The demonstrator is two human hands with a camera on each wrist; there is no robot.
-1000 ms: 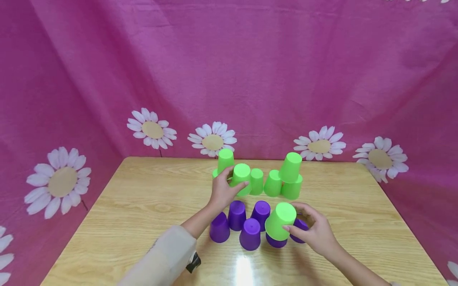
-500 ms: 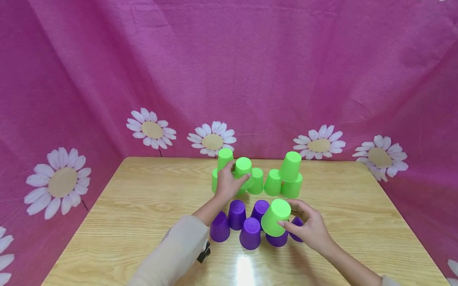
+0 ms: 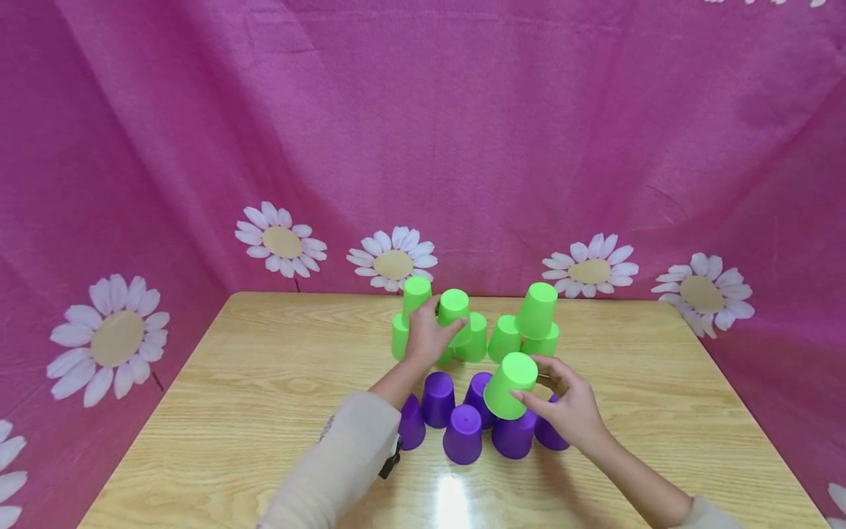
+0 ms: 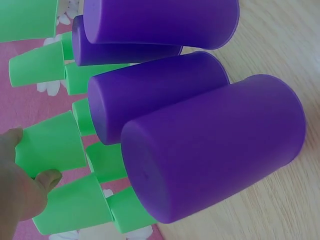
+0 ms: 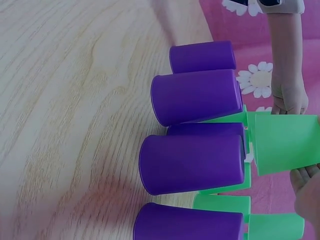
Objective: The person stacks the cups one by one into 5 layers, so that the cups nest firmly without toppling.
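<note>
Upside-down, a green cup [image 3: 454, 307] is pinched between the thumb and fingers of the left hand [image 3: 428, 332], at the second level of the back green row, over two lower cups. Beside it an upper green cup [image 3: 416, 294] stands at the left end, another [image 3: 537, 310] toward the right end. The right hand [image 3: 573, 404] grips a green cup [image 3: 512, 386] by its side, above the purple cups [image 3: 513, 435]. In the left wrist view the left hand [image 4: 22, 182] holds its cup [image 4: 52, 145]; the right wrist view shows the right hand's cup [image 5: 287, 142].
Several purple cups [image 3: 463, 435] stand upside down in front of the green rows on the wooden table [image 3: 264, 411]. Lower green cups [image 3: 505, 338] stand behind them. A pink cloth [image 3: 463, 147] with white flowers hangs behind the table.
The left hand has raised its green cup and moved it back and slightly right onto the second level. The right hand's cup has shifted up and a little left in the head view, still held.
</note>
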